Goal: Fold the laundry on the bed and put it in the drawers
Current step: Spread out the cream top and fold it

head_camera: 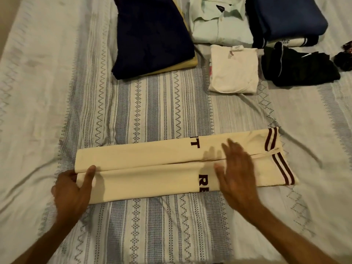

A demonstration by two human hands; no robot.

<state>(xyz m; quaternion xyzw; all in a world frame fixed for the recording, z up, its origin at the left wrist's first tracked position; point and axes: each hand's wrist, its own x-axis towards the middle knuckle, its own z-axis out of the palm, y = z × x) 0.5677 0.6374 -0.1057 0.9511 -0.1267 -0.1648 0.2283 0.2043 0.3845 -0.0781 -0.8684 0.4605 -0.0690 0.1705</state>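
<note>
A cream shirt (pixel 152 168) with dark maroon letters and striped cuffs lies folded into a long strip across the near part of the bed (pixel 152 111). My left hand (pixel 72 189) grips its left end, thumb on top and fingers tucked under the edge. My right hand (pixel 236 168) lies flat with straight fingers on the strip's right half, blurred by motion, just right of the maroon letters.
Folded clothes lie at the far side: a navy garment on a yellow one (pixel 152 37), a pale green collared shirt (pixel 219 21), a white top (pixel 234 69), a blue stack (pixel 287 18), a black garment (pixel 297 67). A small dark item (pixel 342 60) sits at the right edge.
</note>
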